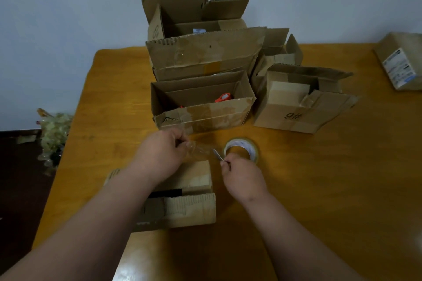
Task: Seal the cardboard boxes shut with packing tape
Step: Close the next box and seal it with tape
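Note:
A roll of clear packing tape (242, 147) lies flat on the wooden table (331, 166). A strip of tape (199, 149) stretches from the roll to my left hand (163, 151), which pinches its free end. My right hand (242, 177) grips a small metal blade (218, 155) against the strip beside the roll. Under my left wrist sits a small cardboard box (194, 201) with its flaps folded down. Behind it stand several open cardboard boxes: one holding an orange object (201, 102), a larger one (203, 52) and one marked 9# (299, 100).
A closed box with a white label (400, 59) lies at the table's far right. A heap of crumpled clear tape scraps (53, 137) sits on the floor left of the table. A pale wall rises behind the boxes.

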Demonstrator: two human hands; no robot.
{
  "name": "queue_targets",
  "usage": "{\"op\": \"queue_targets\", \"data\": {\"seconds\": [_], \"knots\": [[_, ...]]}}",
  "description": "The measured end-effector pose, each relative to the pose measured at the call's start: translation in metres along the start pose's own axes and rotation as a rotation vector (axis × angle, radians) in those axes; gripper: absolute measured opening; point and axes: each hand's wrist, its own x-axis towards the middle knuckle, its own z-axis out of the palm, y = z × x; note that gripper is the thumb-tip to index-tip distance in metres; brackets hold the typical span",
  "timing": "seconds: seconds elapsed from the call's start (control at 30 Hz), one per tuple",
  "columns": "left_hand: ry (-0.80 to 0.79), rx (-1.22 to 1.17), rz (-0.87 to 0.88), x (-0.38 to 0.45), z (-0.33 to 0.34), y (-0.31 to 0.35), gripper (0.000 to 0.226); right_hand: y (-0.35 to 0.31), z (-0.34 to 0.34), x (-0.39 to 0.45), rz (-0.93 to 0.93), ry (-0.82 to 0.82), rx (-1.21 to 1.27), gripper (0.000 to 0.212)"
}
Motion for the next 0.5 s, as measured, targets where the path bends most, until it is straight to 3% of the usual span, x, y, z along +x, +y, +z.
{"op": "queue_targets", "data": {"seconds": [0.23, 0.37, 0.5], "knots": [[-0.005, 0.013, 0.035, -0.005, 0.005, 0.004, 0.02, -0.014, -0.017, 0.022, -0.021, -0.18, -0.086, 0.029], [0.028, 0.032, 0.033, -0.002, 0.002, 0.004, 0.023, -0.016, -0.027, 0.025, 0.007, -0.153, -0.106, 0.02], [0.031, 0.034, 0.008, -0.002, 0.0, 0.001, 0.024, -0.02, -0.031, 0.029, 0.002, -0.229, -0.211, 0.016]]}}
